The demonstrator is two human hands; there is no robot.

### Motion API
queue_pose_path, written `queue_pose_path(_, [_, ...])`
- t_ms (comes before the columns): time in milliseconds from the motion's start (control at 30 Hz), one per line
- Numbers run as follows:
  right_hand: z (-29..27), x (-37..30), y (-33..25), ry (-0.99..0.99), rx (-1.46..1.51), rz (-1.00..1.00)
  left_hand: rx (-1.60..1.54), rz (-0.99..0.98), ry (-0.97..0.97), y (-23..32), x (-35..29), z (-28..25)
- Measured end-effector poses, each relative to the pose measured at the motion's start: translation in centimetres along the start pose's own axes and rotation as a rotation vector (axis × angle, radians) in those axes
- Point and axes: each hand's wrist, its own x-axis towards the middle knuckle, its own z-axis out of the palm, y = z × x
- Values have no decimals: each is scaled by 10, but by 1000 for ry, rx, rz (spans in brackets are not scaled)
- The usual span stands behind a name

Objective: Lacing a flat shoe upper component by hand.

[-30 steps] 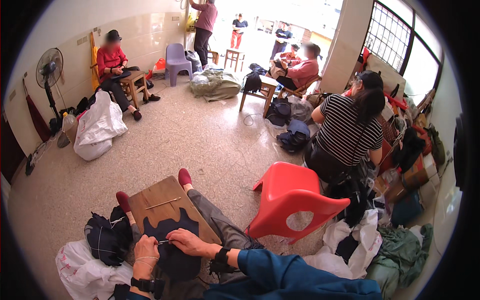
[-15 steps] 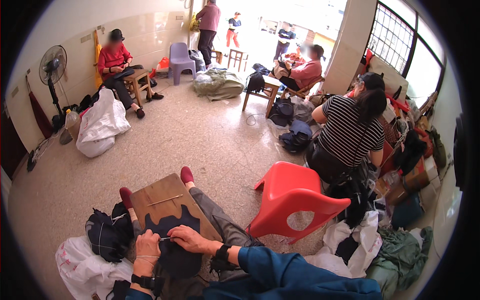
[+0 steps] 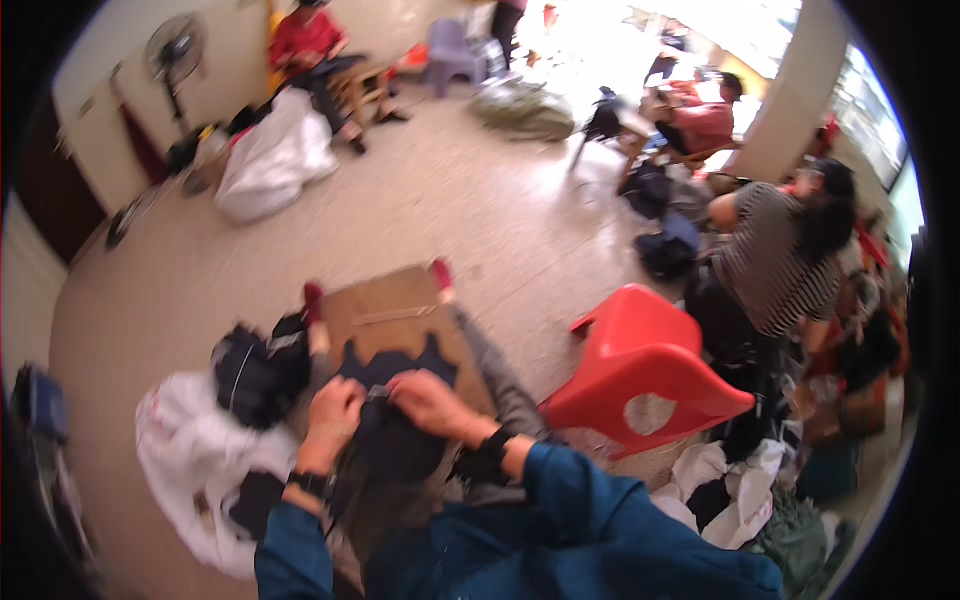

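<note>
1. From my remote seat, the biggest change is the view: it has swung and dipped, so the workspace sits higher in the picture and a blue container [image 3: 42,402] shows at the left edge. The frame is blurred, so I read this as the head moving, with the work staying where it was.
2. The red chair [image 3: 640,370] stands well to the right, apart from the work.
3. The wooden board [image 3: 385,293] lies between the legs, a thin stick [image 3: 400,316] across its far part.
4. The dark cloth piece [image 3: 405,455] lies over the board's near part, its two projections pointing away from me, beneath both hands.
5. I have the right hand [image 3: 428,400] coming in from the lower right, palm down, fingers bent toward the left one. The left hand [image 3: 338,410] rises from below, wrist bent, fingers curled in.
6. A small pale item [image 3: 378,392] sits between the fingertips. Each hand's fingers look drawn together, but blur means I can't tell whether either is clamped on it or on cloth.
</note>
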Motion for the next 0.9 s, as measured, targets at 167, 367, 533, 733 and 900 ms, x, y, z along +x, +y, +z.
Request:
queue_pose_path(167, [-3,1,-4,-41,77,150,-35,-69,47,1,1,1])
queue_pose_path(367, [0,0,-8,-93,80,200,-68,-190,-25,4,-1,-5])
queue_pose_path(533, [-1,1,-9,-97,58,190,-11,-20,-40,4,2,-7])
queue_pose_path(733, [-3,3,-14,-128,49,173,-121,-41,-50,-1,-2,-4])
queue_pose_path(900, [-4,2,-9,-133,36,188,147,147,5,14,-3,10])
